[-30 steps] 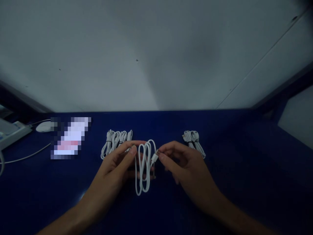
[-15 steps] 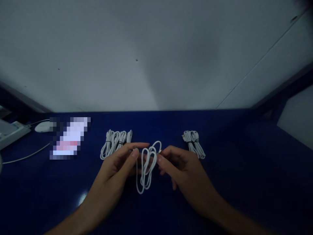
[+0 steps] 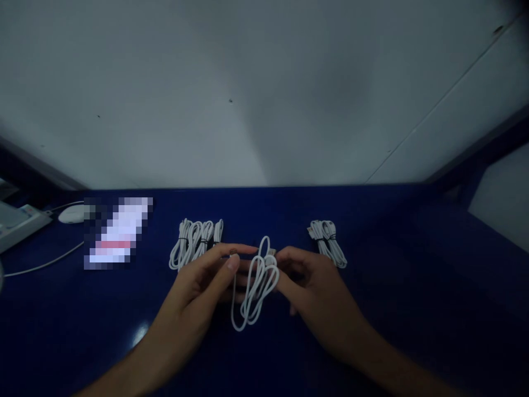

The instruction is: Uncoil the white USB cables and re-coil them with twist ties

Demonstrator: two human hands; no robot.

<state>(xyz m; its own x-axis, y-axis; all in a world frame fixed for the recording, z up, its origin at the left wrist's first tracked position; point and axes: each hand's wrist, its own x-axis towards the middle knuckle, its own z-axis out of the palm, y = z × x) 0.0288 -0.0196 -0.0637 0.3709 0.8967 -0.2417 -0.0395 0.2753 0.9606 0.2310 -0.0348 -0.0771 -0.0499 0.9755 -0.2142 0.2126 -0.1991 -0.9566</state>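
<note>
A white USB cable [image 3: 257, 292] hangs in loose loops between my two hands, above the blue table. My left hand [image 3: 206, 281] pinches one plug end between thumb and index finger, and a single strand drops from there into the loops. On the other side, my right hand [image 3: 308, 286] grips the coil near its top, close to the other plug. The tips of its fingers are partly hidden behind the loops. No tie shows around this coil.
Several bundled white cables [image 3: 192, 242] lie behind my left hand. More tied cables [image 3: 328, 242] lie beyond my right. A pixelated bright phone-like screen [image 3: 119, 231], a white mouse-like object [image 3: 74, 214] and a white box [image 3: 25, 223] are at left. A grey-white wall [image 3: 248, 138] closes the back.
The cable loops have shifted right and fanned out, now lying against my right thumb and fingers. The plug beside my right hand shows more clearly. My left hand keeps its pinch.
</note>
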